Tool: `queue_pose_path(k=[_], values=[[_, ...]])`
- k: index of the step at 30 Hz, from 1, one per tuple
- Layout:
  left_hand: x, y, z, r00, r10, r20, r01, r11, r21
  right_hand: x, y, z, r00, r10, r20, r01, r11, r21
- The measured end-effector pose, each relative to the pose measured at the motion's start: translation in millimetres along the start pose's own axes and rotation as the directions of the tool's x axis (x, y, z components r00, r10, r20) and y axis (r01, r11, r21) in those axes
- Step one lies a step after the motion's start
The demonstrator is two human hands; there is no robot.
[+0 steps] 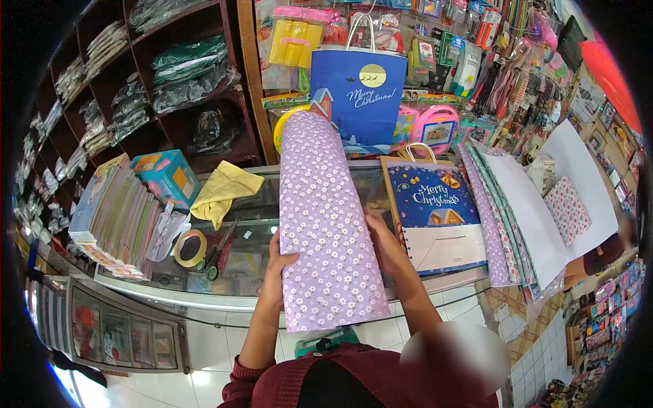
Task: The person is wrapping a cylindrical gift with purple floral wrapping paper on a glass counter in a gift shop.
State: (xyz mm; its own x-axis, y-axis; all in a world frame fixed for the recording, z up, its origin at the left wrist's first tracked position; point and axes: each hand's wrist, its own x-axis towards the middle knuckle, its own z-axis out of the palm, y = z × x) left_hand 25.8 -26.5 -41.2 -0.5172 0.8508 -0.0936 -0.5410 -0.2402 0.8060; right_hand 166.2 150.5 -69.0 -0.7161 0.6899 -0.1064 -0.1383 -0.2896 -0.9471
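Observation:
A roll of lilac wrapping paper with white daisies (331, 219) stands out over the glass counter, its near end towards me. My left hand (279, 265) grips its lower left side, thumb on top of the paper. Against its right side lies my right hand (382, 239), fingers partly behind the paper. On the counter to the left are scissors with green handles (220, 253), a roll of tape (191, 249) and a folded yellow cloth (224, 193). Right of the roll lies a Christmas gift bag (433, 196), with a white envelope-shaped piece (443, 247) on its lower part.
A row of books (117, 219) and a blue box (167, 178) stand at the counter's left. Folded wrapping papers (510, 214) overhang its right end. A blue gift bag (357, 102) is upright behind the roll. Wrapped goods fill the dark shelves (137, 56).

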Motion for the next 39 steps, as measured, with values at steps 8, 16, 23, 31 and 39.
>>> queue_pose_path(k=[8,16,23,31,39], values=[[2,-1,-43,0.986,-0.162,-0.043,0.14,0.937,-0.319,-13,-7,21,0.997,0.01,0.082,-0.02,0.993,0.116],[-1,15,-42,0.988,0.115,-0.101,-0.103,0.987,0.12,-19,-25,56,0.979,-0.057,0.198,0.028,0.989,0.142],[17,-25,-51,0.993,-0.068,-0.092,0.063,0.997,-0.051,-20,-40,81,0.981,-0.081,0.175,0.077,0.997,0.028],[28,5,-69,0.999,0.04,0.032,-0.048,0.949,0.31,-9,-30,74,0.941,-0.128,0.314,0.177,0.975,-0.134],[41,84,32,0.853,0.204,0.481,-0.431,-0.247,0.868,21,-66,77,0.817,-0.286,0.5,0.576,0.39,-0.718]])
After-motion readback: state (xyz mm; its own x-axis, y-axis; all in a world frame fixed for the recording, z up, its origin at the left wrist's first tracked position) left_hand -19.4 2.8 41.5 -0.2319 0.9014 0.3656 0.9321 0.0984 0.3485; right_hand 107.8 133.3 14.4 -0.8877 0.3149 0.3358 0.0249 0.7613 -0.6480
